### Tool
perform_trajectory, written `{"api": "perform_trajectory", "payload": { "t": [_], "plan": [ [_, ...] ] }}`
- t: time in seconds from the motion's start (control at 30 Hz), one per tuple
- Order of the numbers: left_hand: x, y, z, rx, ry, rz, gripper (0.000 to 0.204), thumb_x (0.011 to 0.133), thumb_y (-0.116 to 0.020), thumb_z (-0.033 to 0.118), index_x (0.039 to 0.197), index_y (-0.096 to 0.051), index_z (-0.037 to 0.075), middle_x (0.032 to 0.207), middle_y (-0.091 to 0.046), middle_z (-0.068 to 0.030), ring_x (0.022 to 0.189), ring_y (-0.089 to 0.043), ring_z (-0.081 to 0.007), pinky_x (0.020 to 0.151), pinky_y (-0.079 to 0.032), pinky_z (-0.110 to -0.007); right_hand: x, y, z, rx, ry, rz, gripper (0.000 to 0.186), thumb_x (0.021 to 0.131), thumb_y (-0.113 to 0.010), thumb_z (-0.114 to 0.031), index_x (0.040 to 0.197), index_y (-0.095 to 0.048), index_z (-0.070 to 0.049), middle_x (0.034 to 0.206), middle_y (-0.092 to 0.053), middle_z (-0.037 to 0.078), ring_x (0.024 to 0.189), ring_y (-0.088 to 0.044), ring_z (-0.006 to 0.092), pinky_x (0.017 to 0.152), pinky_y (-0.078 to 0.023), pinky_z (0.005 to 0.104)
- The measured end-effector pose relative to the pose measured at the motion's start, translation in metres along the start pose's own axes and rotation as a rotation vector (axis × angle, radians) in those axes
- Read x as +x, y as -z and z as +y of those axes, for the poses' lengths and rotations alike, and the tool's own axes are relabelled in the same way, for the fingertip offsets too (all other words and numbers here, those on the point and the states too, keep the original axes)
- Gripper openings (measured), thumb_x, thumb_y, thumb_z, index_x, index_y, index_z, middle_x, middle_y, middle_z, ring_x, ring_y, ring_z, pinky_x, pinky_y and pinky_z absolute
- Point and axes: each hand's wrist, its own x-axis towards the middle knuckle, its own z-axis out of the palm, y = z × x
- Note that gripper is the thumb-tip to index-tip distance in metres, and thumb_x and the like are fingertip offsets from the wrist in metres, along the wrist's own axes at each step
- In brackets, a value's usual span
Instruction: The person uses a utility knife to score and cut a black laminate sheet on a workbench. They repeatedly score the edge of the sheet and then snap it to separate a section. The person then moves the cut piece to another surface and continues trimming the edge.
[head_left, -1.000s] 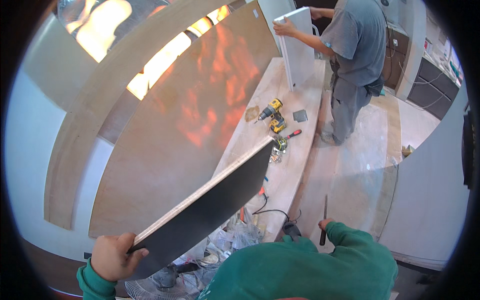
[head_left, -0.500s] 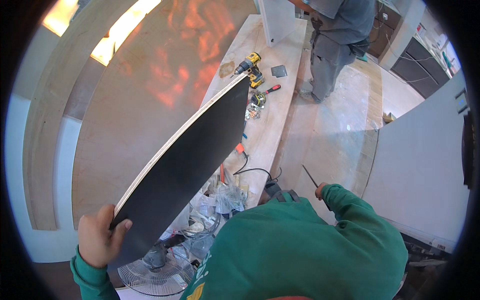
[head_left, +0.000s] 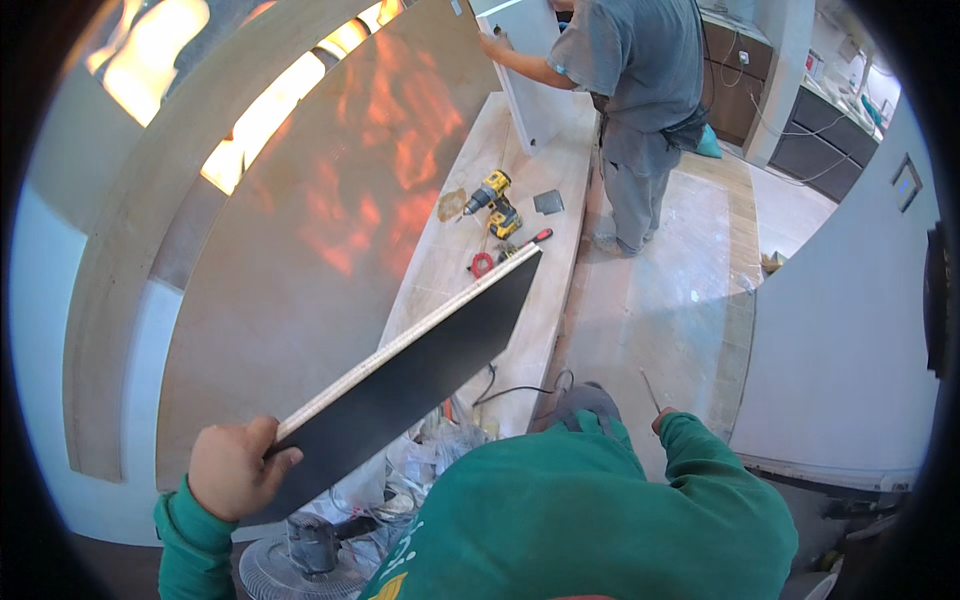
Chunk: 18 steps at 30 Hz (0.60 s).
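My left hand [head_left: 240, 470] is closed on the near end of a board [head_left: 425, 375] with a black face and a pale edge. The board slants up and away to the right, its far end over the workbench. My right hand [head_left: 664, 420], partly hidden by its green sleeve, is closed on a slim metal rod-like tool [head_left: 650, 388]. This tool points up over the floor, and its handle end cannot be seen. Beyond the board's far end, a yellow cordless drill [head_left: 493, 205] and a red-handled tool [head_left: 540, 237] lie on the bench [head_left: 535, 320].
A co-worker in grey [head_left: 640, 110] stands beyond the bench, a hand on a white panel [head_left: 525, 85] tilted over it. Left of the bench rises a large brown panel [head_left: 260, 330]. A fan [head_left: 305, 560] and plastic bags [head_left: 420, 455] sit low by my left arm.
The board has tipped, showing more of its pale edge and less black face; its far end now covers other bench items. My view has shifted, and the co-worker's hand on the white panel shows.
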Motion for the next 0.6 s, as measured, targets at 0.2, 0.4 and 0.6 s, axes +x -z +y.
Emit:
{"api": "perform_trajectory", "payload": {
  "t": [0.2,0.4,0.6],
  "plan": [
    [0.074,0.000,0.022,-0.076,0.066,-0.090,0.035,0.079,-0.076,0.031,0.075,-0.051,0.006,0.058,-0.056,-0.0147,0.055,-0.059,-0.0382,0.051,-0.045,-0.047,0.150,0.064,0.001,-0.560,0.423,-0.149,0.029,0.088,-0.055,-0.014,0.108,-0.072,-0.002,0.111,-0.070,0.017,0.102,-0.070,0.0305,0.086,-0.057,0.0393],
    [0.156,-0.002,0.062,-0.107,0.162,-0.166,0.034,0.078,-0.076,0.031,0.074,-0.051,0.007,0.058,-0.058,-0.0131,0.055,-0.062,-0.0344,0.051,-0.048,-0.045,0.130,0.240,-0.047,-0.683,0.636,-0.312,0.030,0.092,-0.052,-0.016,0.110,-0.069,0.002,0.110,-0.071,0.016,0.086,-0.073,0.0296,0.078,-0.059,0.0420],
    [0.222,-0.008,0.088,-0.229,0.244,-0.095,0.033,0.078,-0.075,0.031,0.076,-0.053,0.007,0.059,-0.059,-0.0135,0.057,-0.063,-0.0350,0.051,-0.048,-0.045,0.239,0.298,-0.037,-0.693,0.533,-0.227,0.034,0.088,-0.059,-0.017,0.117,-0.069,-0.004,0.119,-0.067,0.019,0.105,-0.068,0.0336,0.090,-0.055,0.0419]
  ]
}}
